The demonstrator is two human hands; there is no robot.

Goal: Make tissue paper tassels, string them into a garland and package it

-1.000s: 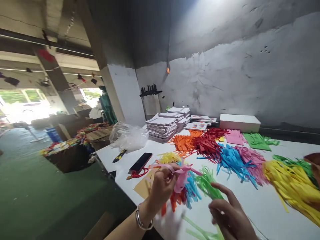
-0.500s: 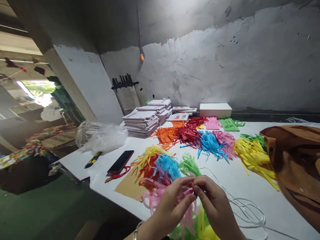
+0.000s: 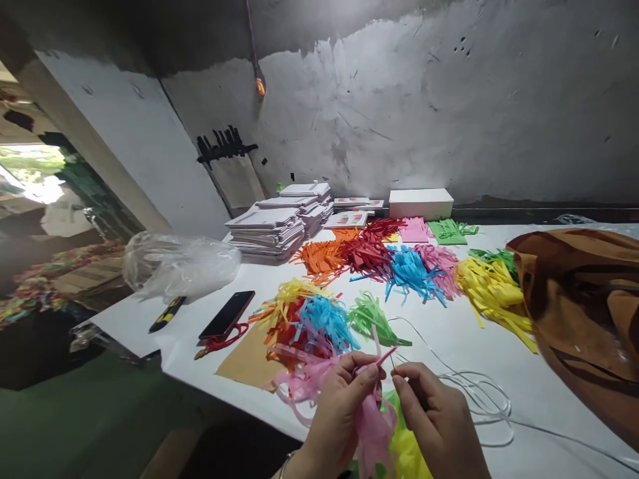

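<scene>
My left hand (image 3: pixel 344 406) pinches a bundle of pink paper fringe (image 3: pixel 374 426), with a rolled pink tip sticking up to the right of its fingers. Close to that tip, my right hand (image 3: pixel 434 412) holds a thin dark strand (image 3: pixel 392 362) between thumb and forefinger. Yellow fringe (image 3: pixel 407 452) hangs beneath the hands. Beyond them lie blue fringe (image 3: pixel 329 322), green fringe (image 3: pixel 372 319) and orange-red fringe (image 3: pixel 287 332). A white cord (image 3: pixel 479 392) is coiled beside my right hand.
A phone (image 3: pixel 227 316), a yellow-black cutter (image 3: pixel 168 315) and a plastic bag (image 3: pixel 182 266) lie on the left. Paper stacks (image 3: pixel 269 229), a white box (image 3: pixel 421 203) and fringe bundles (image 3: pixel 369 256) stand behind. Brown cloth (image 3: pixel 579 293) covers the right edge.
The hands have moved slightly apart. The pink tip and thin strand now show between them. The whole view has shifted, with objects sitting farther left and higher.
</scene>
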